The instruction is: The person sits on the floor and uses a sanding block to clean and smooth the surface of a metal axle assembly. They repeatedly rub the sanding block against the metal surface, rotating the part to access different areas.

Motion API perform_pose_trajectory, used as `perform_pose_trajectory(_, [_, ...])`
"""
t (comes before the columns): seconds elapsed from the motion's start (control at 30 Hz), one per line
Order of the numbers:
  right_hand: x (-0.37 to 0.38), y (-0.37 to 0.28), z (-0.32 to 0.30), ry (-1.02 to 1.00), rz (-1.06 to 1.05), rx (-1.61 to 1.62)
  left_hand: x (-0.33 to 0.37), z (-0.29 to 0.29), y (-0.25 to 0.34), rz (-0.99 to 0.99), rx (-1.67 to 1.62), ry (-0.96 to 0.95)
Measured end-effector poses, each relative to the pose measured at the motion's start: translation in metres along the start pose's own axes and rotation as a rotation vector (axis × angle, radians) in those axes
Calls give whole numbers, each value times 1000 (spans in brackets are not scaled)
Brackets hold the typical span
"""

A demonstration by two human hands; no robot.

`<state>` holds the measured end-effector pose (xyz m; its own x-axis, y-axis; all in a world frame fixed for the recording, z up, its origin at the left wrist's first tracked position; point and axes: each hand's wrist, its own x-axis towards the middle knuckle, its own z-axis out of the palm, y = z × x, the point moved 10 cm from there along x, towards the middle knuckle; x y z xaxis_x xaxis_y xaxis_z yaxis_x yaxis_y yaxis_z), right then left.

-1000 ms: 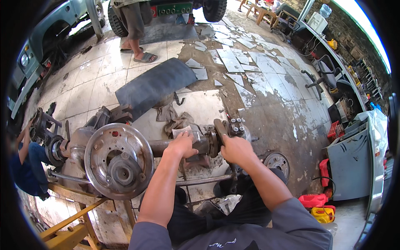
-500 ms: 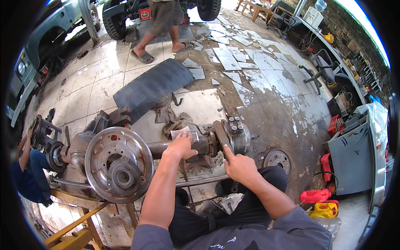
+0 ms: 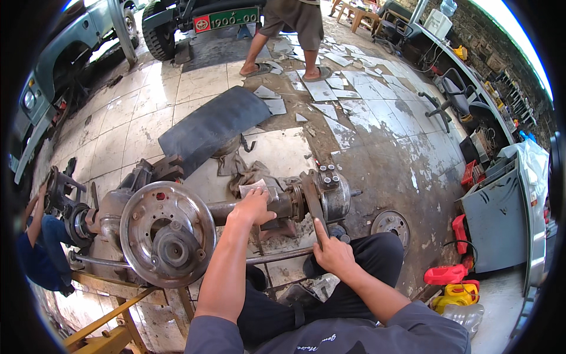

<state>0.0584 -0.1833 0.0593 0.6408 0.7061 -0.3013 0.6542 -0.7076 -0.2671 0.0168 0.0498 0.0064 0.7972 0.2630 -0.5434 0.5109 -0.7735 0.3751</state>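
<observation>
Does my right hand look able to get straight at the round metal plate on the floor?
Probably not directly: the right knee seems to lie between the right hand and the plate.

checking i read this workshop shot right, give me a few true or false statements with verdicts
1. The left hand is on a pale sheet. True.
2. The right hand is at the large round metal plate. False: its index finger is at the flat metal bar.
3. The large round metal plate is right of both hands. False: it is left of both.
4. A dark curved panel lies beyond the axle tube. True.
5. The standing person wears sandals. True.
</observation>
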Motion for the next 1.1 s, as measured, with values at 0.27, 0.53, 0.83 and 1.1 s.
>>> perform_pose_trajectory(0.27, [61,-22,-15,50,-12,51,-3,-3,-4,10,2,11])
perform_pose_trajectory(0.53, [24,-10,-9,57,-29,46,-5,-5,3,0,-15,-17])
perform_pose_trajectory(0.83, [9,-9,1,52,-26,54,-7,-6,-4,4,-22,9])
perform_pose_trajectory(1.1, [23,-13,-5,118,-54,78,-7,-7,1,-14,-8,-1])
